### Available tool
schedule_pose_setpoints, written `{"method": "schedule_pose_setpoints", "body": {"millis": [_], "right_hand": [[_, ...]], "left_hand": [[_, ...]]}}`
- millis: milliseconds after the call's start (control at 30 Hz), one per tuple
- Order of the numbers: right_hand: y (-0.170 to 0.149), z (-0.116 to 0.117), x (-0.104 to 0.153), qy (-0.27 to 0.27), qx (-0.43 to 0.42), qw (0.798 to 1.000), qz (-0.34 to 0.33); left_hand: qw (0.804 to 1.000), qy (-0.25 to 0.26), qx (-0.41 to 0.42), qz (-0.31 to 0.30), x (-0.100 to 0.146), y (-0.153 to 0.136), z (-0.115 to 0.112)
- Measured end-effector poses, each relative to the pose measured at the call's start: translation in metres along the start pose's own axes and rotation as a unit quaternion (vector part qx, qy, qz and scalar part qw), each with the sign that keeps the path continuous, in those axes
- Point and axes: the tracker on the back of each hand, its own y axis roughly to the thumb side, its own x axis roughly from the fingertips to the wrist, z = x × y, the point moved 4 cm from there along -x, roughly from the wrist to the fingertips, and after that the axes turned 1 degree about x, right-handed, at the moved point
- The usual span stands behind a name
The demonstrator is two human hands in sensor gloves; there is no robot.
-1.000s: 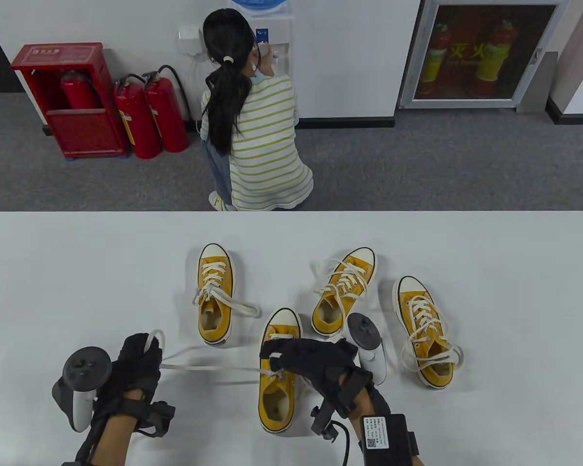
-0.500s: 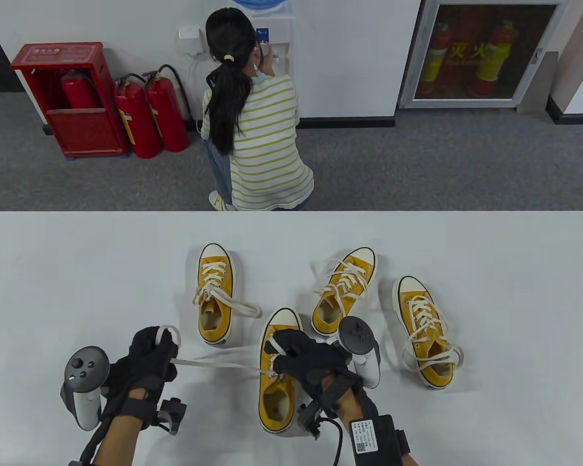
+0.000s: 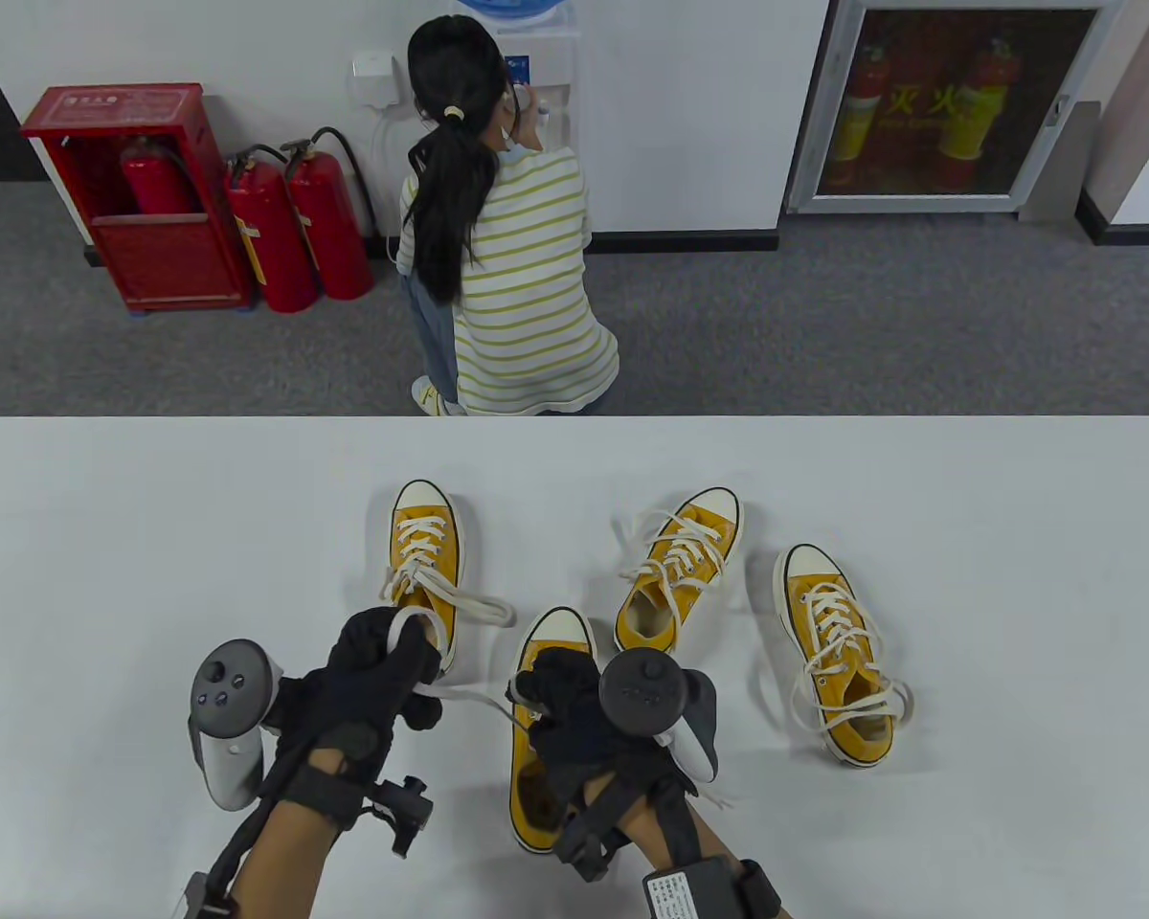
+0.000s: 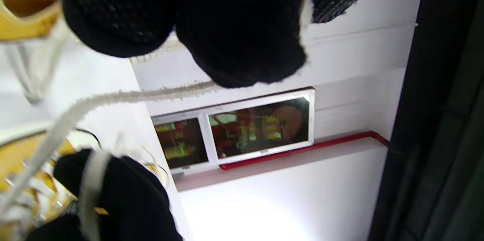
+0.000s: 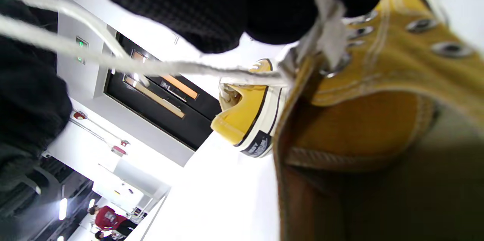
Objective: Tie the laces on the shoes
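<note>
Left hand (image 3: 373, 670) grips lace (image 3: 469, 697) | right hand (image 3: 574, 713) over shoe (image 3: 541, 766)

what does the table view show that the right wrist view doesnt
Only the table view: all four yellow sneakers, including the far right sneaker, the left hand holding a white lace, and the fire extinguishers. Only the right wrist view: the near sneaker's metal eyelets up close. Both: the near sneaker, lace and right hand.

Right hand (image 3: 574, 713) covers near shoe (image 3: 536, 766) eyelets; knot hidden.
</note>
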Motion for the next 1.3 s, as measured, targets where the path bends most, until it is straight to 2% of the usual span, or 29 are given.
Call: {"method": "schedule_pose_setpoints", "body": {"millis": [167,233,433,633,867,1000,1233,1300], "right_hand": [[0.0,0.003,-0.001,0.003,0.011,1.0,0.0],[0.005,0.004,0.001,0.004,0.065,0.998,-0.012],[0.016,0.012,0.002,0.032,0.079,0.995,-0.047],[0.007,0.007,-0.002,0.051,-0.003,0.997,-0.052],[-0.007,0.001,-0.006,0.062,-0.115,0.99,-0.051],[-0.016,-0.003,-0.007,0.057,-0.185,0.98,-0.039],[-0.026,-0.004,-0.008,0.051,-0.236,0.97,-0.023],[-0.029,-0.003,-0.008,0.055,-0.246,0.967,-0.018]], "left_hand": [[0.998,-0.052,0.044,-0.016,-0.005,0.016,-0.025],[0.997,-0.059,0.049,-0.017,-0.007,0.018,-0.03],[0.999,-0.023,0.043,-0.006,-0.019,0.013,-0.022],[0.997,0.017,0.046,0.056,-0.037,-0.028,-0.007],[0.993,0.036,0.017,0.11,-0.044,-0.071,-0.012],[0.991,0.03,-0.045,0.126,-0.043,-0.087,-0.017],[0.977,0.01,-0.15,0.149,-0.033,-0.108,-0.025],[0.976,0.006,-0.156,0.152,-0.03,-0.113,-0.028]]}}
